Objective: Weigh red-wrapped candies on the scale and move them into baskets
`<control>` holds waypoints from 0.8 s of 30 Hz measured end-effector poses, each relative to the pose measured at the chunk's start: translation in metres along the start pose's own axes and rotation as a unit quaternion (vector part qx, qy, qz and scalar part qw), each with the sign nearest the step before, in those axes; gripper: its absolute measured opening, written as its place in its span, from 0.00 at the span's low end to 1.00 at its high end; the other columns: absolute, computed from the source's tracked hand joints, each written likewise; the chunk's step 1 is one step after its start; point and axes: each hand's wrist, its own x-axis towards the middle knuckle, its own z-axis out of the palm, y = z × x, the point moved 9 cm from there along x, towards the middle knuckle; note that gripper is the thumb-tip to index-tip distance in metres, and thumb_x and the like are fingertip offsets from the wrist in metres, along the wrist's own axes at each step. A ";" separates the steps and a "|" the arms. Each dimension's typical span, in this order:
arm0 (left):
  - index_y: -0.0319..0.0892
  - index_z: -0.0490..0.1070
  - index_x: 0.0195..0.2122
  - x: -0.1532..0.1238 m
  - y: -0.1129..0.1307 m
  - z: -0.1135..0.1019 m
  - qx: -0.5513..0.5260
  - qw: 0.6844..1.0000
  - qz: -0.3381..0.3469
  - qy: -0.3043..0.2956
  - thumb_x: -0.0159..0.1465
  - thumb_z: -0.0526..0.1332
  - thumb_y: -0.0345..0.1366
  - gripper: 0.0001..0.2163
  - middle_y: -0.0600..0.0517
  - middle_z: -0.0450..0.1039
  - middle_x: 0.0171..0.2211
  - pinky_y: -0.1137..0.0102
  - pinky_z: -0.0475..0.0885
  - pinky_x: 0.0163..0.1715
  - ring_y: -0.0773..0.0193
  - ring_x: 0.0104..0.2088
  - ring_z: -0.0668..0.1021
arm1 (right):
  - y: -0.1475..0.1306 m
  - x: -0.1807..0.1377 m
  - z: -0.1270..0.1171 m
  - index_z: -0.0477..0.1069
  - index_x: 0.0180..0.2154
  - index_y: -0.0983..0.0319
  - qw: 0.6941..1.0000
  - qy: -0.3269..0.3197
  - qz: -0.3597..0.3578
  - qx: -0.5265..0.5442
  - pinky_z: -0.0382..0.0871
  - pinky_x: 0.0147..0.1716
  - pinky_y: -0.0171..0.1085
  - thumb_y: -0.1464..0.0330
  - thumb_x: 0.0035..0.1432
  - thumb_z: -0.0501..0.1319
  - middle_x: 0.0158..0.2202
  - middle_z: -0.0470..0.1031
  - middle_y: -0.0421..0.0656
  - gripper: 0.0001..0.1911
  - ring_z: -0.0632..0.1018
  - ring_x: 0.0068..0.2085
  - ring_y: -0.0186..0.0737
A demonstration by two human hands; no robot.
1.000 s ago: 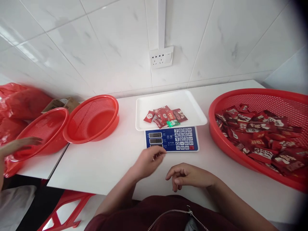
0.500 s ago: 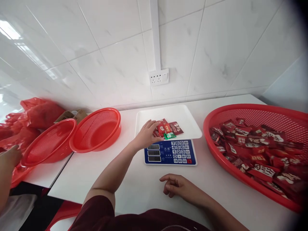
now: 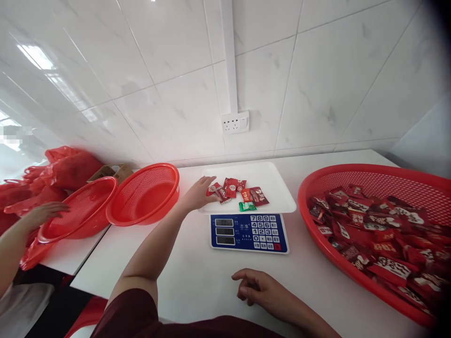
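Note:
My left hand (image 3: 199,195) reaches over the left edge of the white scale tray (image 3: 278,197). Its thumb and fingers are apart, right beside small red snack packets (image 3: 221,192); I see no firm grip on them. More red packets (image 3: 231,187) lie spread across the tray, with a green packet (image 3: 247,206) and a dark red packet (image 3: 260,196) near its front. Below the tray is the blue keypad panel (image 3: 243,232) of the scale. My right hand (image 3: 257,288) hovers or rests before the panel, fingers loosely bent and index finger extended, with nothing visible in it.
A large red basket (image 3: 352,171) full of red packets stands at the right. Two red baskets, one nearer (image 3: 143,171) and one farther left (image 3: 109,188), stand by red plastic bags (image 3: 70,166) and a cardboard box (image 3: 120,172). Another person's hand (image 3: 45,213) reaches over there.
My left hand has moved left across the tray, and the packets that were bunched under it now lie spread apart. The other person's hand has come into view above the left basket.

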 end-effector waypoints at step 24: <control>0.43 0.60 0.56 0.007 0.034 0.021 0.057 0.998 -0.036 0.013 0.63 0.53 0.51 0.24 0.42 0.69 0.49 0.60 0.66 0.46 0.48 0.51 0.71 | 0.009 0.008 -0.006 0.68 0.45 0.62 1.000 0.009 -0.005 0.023 0.68 0.35 0.39 0.48 0.47 0.61 0.30 0.71 0.41 0.30 0.73 0.30 0.36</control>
